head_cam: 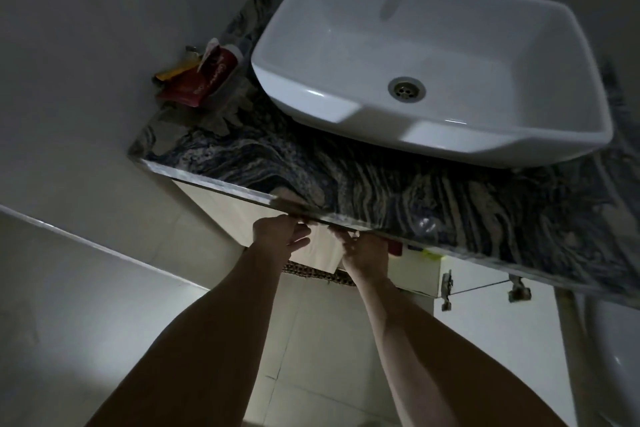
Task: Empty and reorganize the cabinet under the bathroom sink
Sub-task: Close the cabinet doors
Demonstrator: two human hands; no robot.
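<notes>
Under the counter, both hands holding white bag

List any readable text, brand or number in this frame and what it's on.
Nothing can be read with certainty.
Red tube beside the sink: white script lettering, too blurred to read.
Red packet under it: small white print, too blurred to read.
Yellow packet behind them: no text visible.
Red and yellow items under the countertop edge: too small and hidden to tell.

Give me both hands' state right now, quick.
Left hand: fingers curled at the white sheet under the countertop edge; grip unclear.
Right hand: fingertips hidden under the edge, cannot tell.
</notes>
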